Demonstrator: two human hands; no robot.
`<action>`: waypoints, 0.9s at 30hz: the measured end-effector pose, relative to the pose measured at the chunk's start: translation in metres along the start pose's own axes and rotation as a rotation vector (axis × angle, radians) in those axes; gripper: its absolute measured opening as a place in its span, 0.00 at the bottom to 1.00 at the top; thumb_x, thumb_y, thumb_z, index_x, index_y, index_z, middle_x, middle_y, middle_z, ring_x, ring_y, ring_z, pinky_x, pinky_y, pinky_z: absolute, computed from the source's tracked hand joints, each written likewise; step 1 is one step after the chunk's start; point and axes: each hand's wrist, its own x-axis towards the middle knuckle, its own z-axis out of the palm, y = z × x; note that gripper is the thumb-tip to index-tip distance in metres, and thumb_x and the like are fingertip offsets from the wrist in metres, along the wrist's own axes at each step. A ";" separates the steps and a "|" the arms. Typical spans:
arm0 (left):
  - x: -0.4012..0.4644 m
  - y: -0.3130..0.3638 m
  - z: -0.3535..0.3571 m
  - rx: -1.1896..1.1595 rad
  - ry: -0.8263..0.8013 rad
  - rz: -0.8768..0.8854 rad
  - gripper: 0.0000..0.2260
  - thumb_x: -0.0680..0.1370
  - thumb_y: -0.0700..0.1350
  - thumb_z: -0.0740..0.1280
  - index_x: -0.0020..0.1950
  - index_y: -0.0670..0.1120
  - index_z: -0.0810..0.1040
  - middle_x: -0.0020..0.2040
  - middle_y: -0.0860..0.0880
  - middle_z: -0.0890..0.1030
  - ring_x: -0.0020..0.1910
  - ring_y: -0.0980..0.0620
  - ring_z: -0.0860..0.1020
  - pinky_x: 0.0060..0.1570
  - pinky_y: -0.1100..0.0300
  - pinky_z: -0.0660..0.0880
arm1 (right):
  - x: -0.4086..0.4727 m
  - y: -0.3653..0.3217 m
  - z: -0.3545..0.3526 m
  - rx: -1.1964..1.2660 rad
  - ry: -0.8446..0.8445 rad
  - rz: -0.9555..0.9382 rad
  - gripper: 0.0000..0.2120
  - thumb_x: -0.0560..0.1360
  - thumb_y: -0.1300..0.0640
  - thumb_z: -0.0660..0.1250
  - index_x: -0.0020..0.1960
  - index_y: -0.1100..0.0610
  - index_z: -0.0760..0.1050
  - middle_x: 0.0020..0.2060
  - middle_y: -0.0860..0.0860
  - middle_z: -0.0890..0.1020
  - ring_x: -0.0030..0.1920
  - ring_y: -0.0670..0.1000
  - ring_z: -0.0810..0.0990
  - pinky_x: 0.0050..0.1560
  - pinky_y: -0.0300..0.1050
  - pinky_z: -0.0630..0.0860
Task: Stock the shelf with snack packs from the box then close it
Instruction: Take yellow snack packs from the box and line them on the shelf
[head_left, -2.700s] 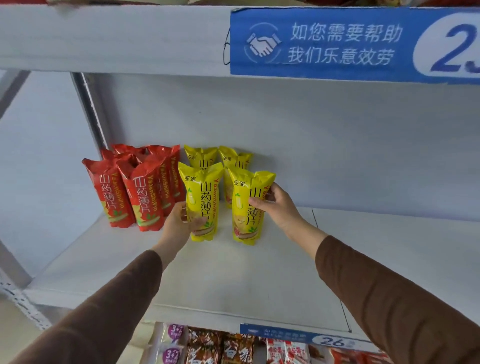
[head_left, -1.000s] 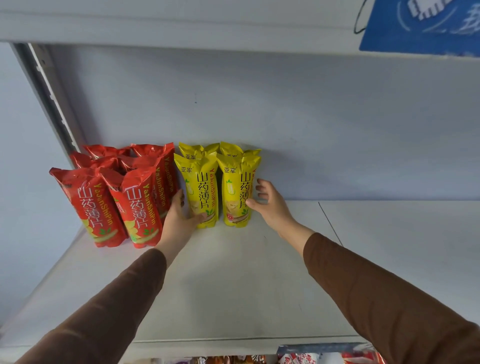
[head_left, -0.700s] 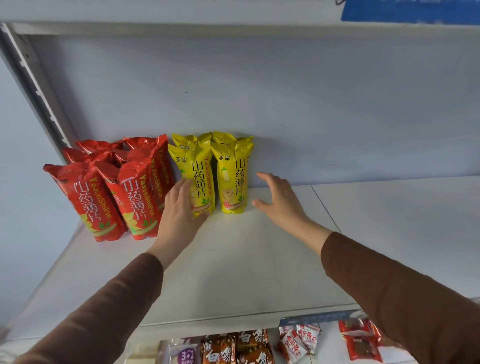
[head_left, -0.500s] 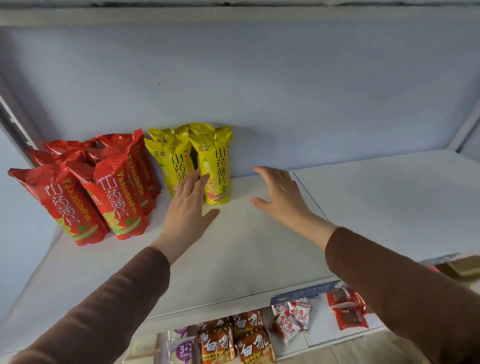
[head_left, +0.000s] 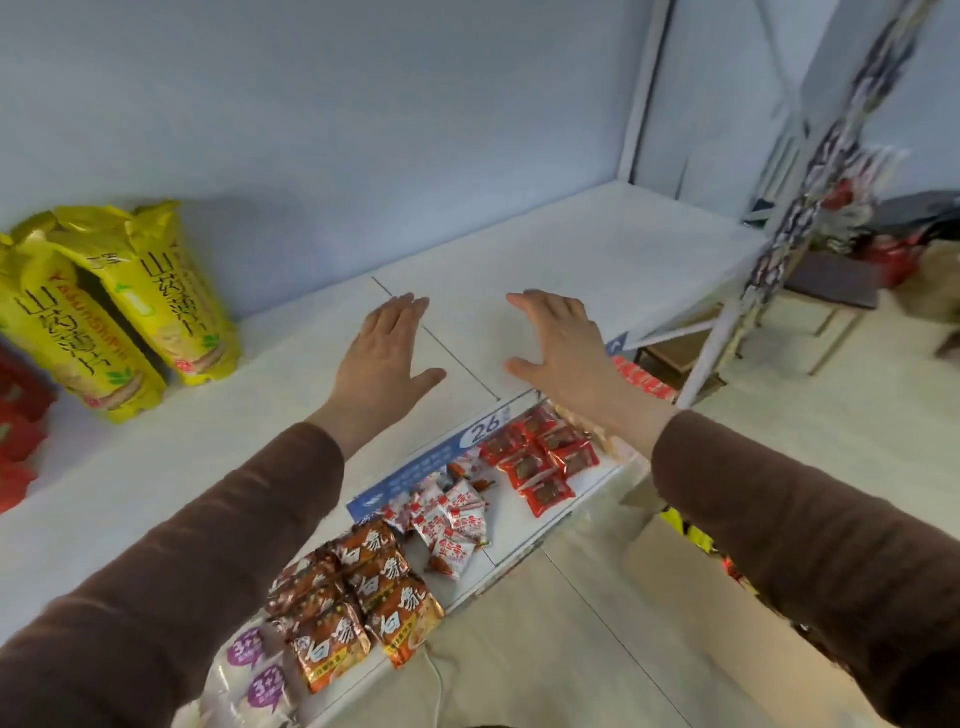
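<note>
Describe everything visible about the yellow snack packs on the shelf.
The yellow snack packs are tall, glossy pouches with crimped tops, dark Chinese lettering and a food picture near the base. They stand upright, leaning a little, in a tight cluster at the left of the white shelf, close to the back wall, red packs beside them. Neither hand touches them.

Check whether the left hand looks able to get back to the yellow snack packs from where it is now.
Probably yes. The left hand is open and holds nothing, and bare shelf lies between it and the yellow snack packs to its left. Nothing stands in that gap, so a short sideways reach should do.
</note>
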 end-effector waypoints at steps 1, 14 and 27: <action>0.005 0.020 0.006 -0.010 -0.009 0.030 0.38 0.77 0.54 0.71 0.81 0.46 0.56 0.81 0.46 0.58 0.79 0.44 0.56 0.78 0.50 0.54 | -0.012 0.018 -0.010 -0.012 0.007 0.019 0.35 0.74 0.47 0.72 0.77 0.51 0.63 0.74 0.51 0.68 0.73 0.57 0.64 0.66 0.56 0.68; 0.009 0.299 0.132 -0.225 -0.181 0.148 0.34 0.77 0.53 0.71 0.79 0.47 0.61 0.79 0.46 0.63 0.77 0.46 0.60 0.74 0.56 0.55 | -0.190 0.247 -0.111 -0.060 -0.049 0.287 0.34 0.73 0.47 0.71 0.76 0.52 0.65 0.73 0.53 0.69 0.73 0.59 0.65 0.69 0.59 0.68; 0.077 0.421 0.286 -0.268 -0.468 0.228 0.36 0.77 0.53 0.70 0.80 0.47 0.58 0.80 0.45 0.60 0.78 0.44 0.58 0.76 0.49 0.56 | -0.247 0.423 -0.112 0.009 -0.196 0.608 0.33 0.75 0.51 0.70 0.77 0.49 0.62 0.75 0.51 0.67 0.74 0.58 0.62 0.70 0.59 0.66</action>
